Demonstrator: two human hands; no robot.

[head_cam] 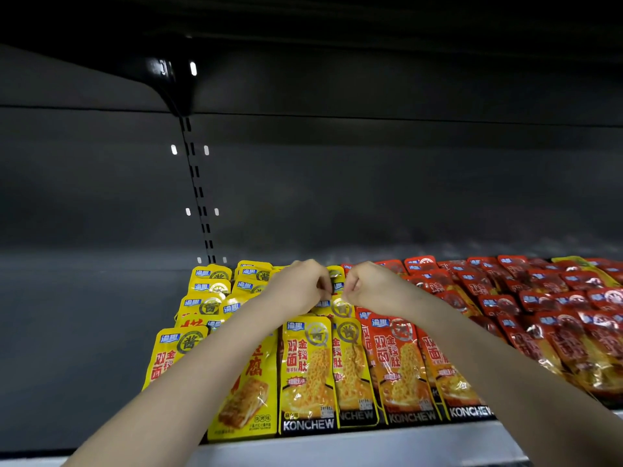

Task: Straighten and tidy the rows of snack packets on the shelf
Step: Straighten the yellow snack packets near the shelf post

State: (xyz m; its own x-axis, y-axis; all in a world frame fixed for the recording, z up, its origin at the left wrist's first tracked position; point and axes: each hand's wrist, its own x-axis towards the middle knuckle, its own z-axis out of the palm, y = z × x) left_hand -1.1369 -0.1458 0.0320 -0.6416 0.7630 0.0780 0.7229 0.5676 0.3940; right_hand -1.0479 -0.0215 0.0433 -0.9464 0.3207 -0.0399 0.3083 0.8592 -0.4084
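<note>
Shelf lip (337,446) — hands (298,286) (365,286) pinching yellow packet (337,275), back row

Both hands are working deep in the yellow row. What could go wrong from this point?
1. The left hand and right hand seem to pinch the back yellow packet; a slipped grip could topple its overlapping neighbours.
2. The left forearm lies over the tofu packet, which sits at the shelf edge; withdrawing may drag it off.
3. The right forearm crosses the red packets and might skew them.
</note>
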